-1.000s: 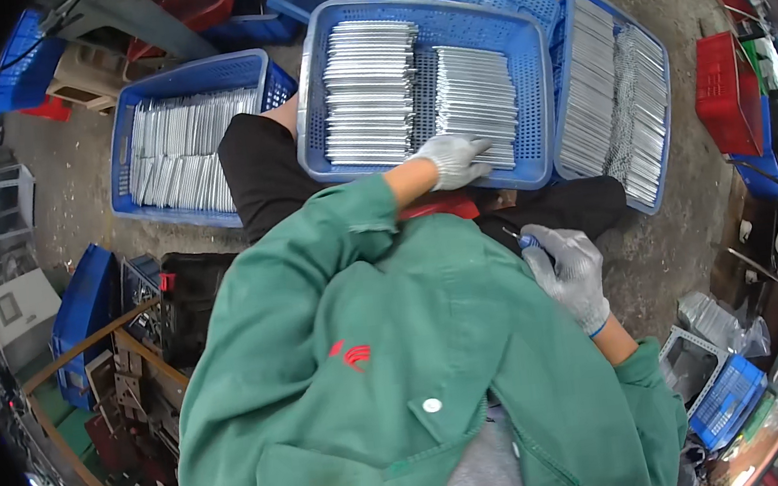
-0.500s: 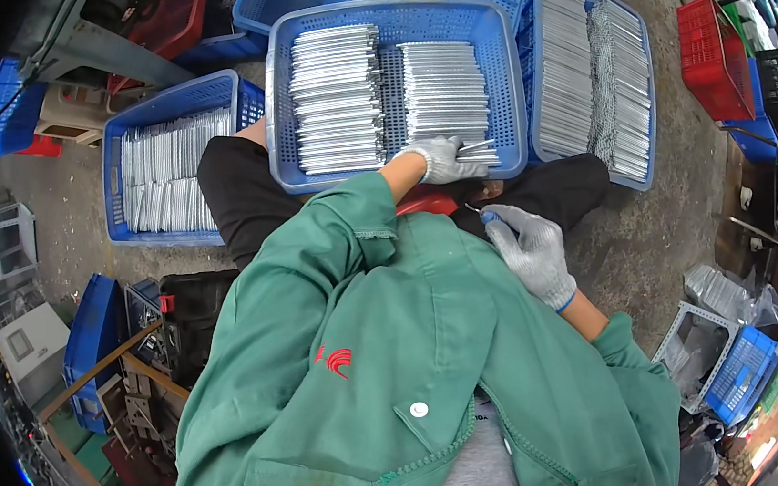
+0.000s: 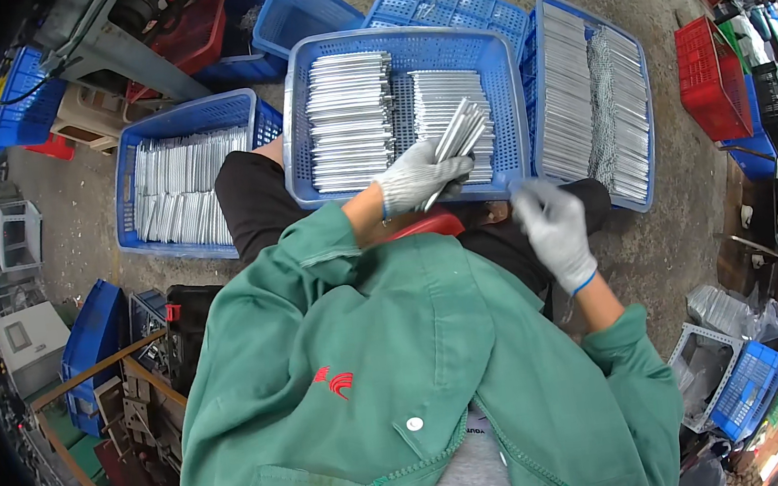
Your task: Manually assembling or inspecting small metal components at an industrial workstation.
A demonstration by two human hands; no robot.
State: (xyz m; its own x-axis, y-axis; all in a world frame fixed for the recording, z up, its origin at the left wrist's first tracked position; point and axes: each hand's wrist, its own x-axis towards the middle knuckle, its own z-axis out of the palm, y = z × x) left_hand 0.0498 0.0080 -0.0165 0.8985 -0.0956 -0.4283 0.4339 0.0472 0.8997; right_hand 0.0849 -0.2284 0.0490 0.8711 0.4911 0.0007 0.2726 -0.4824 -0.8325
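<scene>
My left hand [image 3: 418, 180], in a pale knitted work glove, is closed around a small bundle of shiny metal rods [image 3: 459, 133]. The bundle is tilted over the near edge of a blue plastic basket [image 3: 395, 41]. Inside that basket lie two stacks of similar rods, a taller left stack [image 3: 351, 118] and a shorter right stack [image 3: 441, 93] partly hidden behind the bundle. My right hand [image 3: 555, 229], gloved too, is raised to the right of the basket's near corner, apart from the rods. Motion smears its fingers, so whether it holds anything cannot be seen.
Another blue basket of rods [image 3: 128, 210] stands on the left, and one more [image 3: 648, 132] on the right, with a chain-like band between its rows. Behind are blue crates [image 3: 449, 8]. A red crate [image 3: 711, 77] stands far right; a machine frame [image 3: 88, 47] rises at upper left.
My left hand has lifted a bundle of rods from the right stack and drawn it left and nearer. My right hand has moved up and slightly right. The whole view has shifted a little.
</scene>
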